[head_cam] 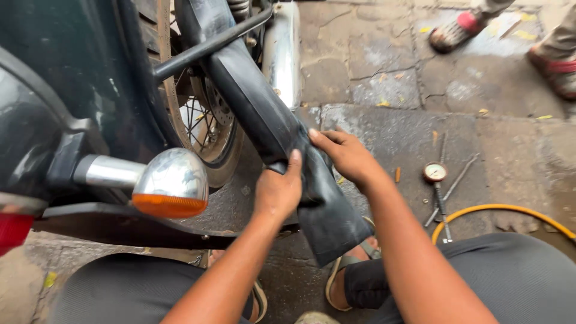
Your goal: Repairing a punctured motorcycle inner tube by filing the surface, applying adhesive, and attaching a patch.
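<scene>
- A person crouched beside the rear of a motorcycle and worked a black rubber inner tube (270,120), limp and matte, that ran from the wheel at 11 o'clock down to the frame's centre.
- The left hand (277,191) was clenched around the flattened tube near its lower fold, thumb pressed upward against the rubber.
- The right hand (347,155) grasped the same tube from the 3 o'clock side, fingers spread flat over its smooth surface.
- Behind the tube stood the spoked wheel (201,123), thin metal wires fanning from the hub inside a worn, ribbed tyre.
- A rounded chrome turn signal (171,183) with an orange lens jutted out at 9 o'clock, and a polished chrome exhaust pipe (283,51) gleamed at 12 o'clock.
- On the cracked, damp stone pavement (384,66), a round-dialled pressure gauge (435,173) lay at 3 o'clock beside slim metal tyre levers (462,180).
- A yellow hose (498,208) curved across the ground at 4 o'clock.
- Another person's sandalled feet (456,33) stood at 1 o'clock, well apart from the work.
</scene>
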